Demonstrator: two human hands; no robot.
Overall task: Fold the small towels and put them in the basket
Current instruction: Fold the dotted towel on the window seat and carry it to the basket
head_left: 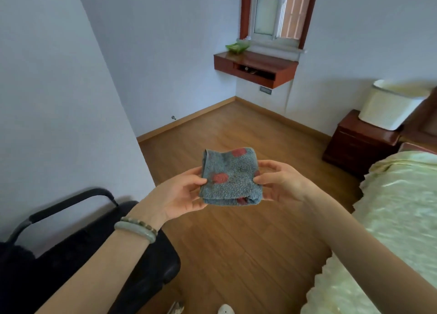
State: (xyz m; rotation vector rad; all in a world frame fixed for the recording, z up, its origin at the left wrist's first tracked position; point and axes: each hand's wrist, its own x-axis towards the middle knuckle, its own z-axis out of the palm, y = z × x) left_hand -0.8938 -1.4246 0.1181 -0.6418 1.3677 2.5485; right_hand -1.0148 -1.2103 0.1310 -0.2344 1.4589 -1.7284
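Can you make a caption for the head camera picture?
Left hand and right hand pinch a folded blue towel; the white basket sits on the nightstand.

Both your bare forearms reach forward from the lower corners and angle inward, so that your hands meet in front of you, held up in the air. Your left hand is turned palm up and grips the left edge of the folded towel, thumb on top. Your right hand pinches the right edge, thumb on top, its fingers lightly curled behind. The two wrists sit roughly level with each other.
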